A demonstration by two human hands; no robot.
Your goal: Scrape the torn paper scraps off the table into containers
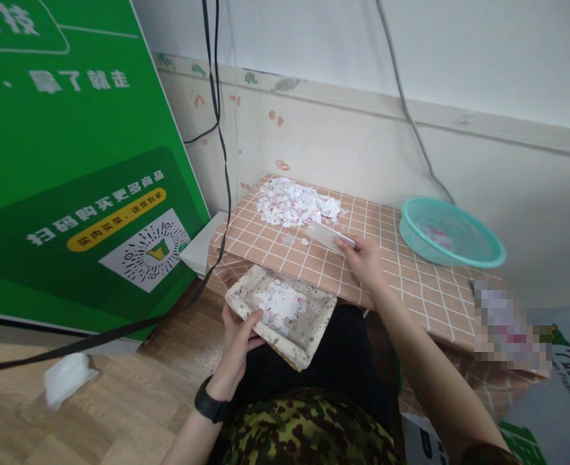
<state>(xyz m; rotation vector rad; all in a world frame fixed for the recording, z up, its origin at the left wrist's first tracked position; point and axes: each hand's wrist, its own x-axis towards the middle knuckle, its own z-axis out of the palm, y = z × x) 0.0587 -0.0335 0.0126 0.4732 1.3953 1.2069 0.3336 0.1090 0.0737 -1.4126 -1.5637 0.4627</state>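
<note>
My left hand point(240, 336) grips the near left side of a shallow rectangular bin point(314, 342) with a pale, spotted pattern, its thumb over the rim. The bin is tilted a little and held against the front edge of the table; white paper scraps point(281, 302) lie inside it. Over the tabletop, my right hand point(362, 258) pinches the right end of a flat, whitish, card-like scraper point(328, 236). The scraper's far end is at the near edge of a heap of torn paper scraps point(292, 201), with a few loose bits beside it.
A brown checked cloth point(411, 287) covers the table. A turquoise plastic basket point(452, 232) stands at its right, against the wall. On the left rises a green cabinet point(86, 148), with a black cable point(224, 168) hanging in front. A white plastic bag point(68, 378) lies on the floor.
</note>
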